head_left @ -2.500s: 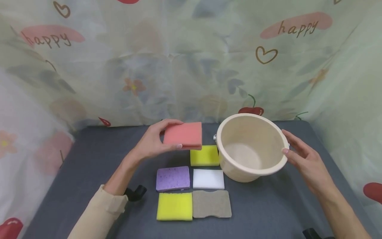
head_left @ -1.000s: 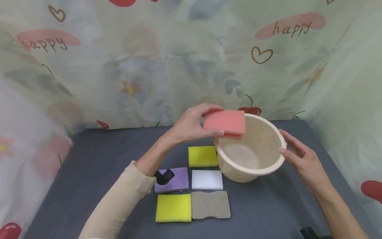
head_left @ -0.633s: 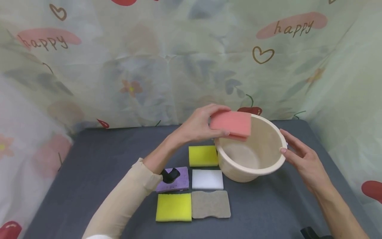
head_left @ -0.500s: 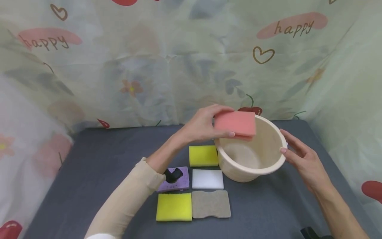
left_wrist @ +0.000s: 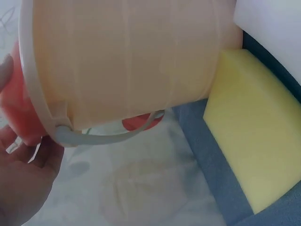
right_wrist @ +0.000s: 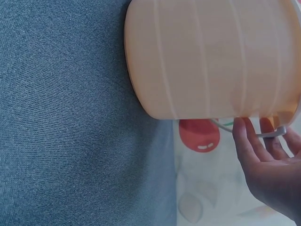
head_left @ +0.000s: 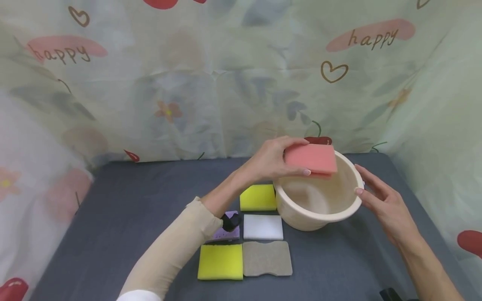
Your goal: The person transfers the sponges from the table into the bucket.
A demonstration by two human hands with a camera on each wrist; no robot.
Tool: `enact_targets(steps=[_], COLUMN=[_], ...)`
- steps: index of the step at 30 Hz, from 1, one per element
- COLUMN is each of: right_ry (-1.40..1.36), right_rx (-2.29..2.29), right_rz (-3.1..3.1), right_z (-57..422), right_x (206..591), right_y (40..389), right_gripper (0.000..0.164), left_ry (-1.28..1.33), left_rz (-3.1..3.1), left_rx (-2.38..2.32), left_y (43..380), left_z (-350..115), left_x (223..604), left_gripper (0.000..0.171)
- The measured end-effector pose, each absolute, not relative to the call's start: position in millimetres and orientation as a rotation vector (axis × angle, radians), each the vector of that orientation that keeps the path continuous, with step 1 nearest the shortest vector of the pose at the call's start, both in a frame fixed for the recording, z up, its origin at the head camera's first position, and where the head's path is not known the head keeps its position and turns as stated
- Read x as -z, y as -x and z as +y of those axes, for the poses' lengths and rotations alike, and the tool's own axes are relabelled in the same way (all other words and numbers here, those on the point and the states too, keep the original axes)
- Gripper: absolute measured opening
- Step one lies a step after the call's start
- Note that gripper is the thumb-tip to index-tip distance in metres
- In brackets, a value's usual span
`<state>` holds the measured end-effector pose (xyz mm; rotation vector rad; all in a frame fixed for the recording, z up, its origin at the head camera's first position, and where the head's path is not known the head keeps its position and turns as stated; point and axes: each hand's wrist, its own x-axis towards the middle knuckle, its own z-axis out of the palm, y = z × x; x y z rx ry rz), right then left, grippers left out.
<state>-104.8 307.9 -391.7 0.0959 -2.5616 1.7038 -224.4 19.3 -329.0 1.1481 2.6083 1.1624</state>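
Observation:
My left hand (head_left: 269, 161) grips a pink sponge (head_left: 311, 158), thumb on its near face and fingers behind. The sponge is above the left part of the mouth of a cream bucket (head_left: 306, 215). In the left wrist view, the pink sponge (left_wrist: 21, 103) shows beyond the bucket's rim, and the left hand (left_wrist: 28, 179) is partly cut off. My right hand (head_left: 388, 205) holds the bucket's right rim, thumb at the edge. Its fingers (right_wrist: 244, 141) touch the outside wall near the handle in the right wrist view. Only part of the bucket's inside is visible.
Left of the bucket lie a yellow sponge (head_left: 257, 197) and a white sponge (head_left: 262, 227). A purple sponge (head_left: 226, 236) is partly hidden by my left wrist. Nearer are another yellow sponge (head_left: 220, 262) and a grey one (head_left: 267, 258). A patterned curtain (head_left: 211, 113) hangs behind the dark table.
My left hand has carried the pink sponge to the right, from above the sponges on the table to over the bucket's mouth. The right hand and bucket have stayed in place.

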Motion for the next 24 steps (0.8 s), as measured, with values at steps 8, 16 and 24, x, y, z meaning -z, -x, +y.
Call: enact_targets(steps=[8,16,24], right_ry=[-0.046,-0.004,-0.016], right_rx=[-1.688,-1.710,-1.805], right_rz=[-2.585,-2.587,-2.512], right_z=[308.7,308.5,308.9], right_x=[394.3,395.8,396.4], right_y=[107.4,108.3,108.8], right_gripper=[0.062,0.063,0.062], left_ry=[-1.255,-1.227,-1.334], left_rz=[2.639,2.689,2.753], left_rx=[-1.089,-1.048,-0.935], left_y=[224.2,223.5,223.5], left_z=[30.7,43.5,49.5], left_x=[333.0,341.3,344.8], left_gripper=[0.068,0.075,0.069])
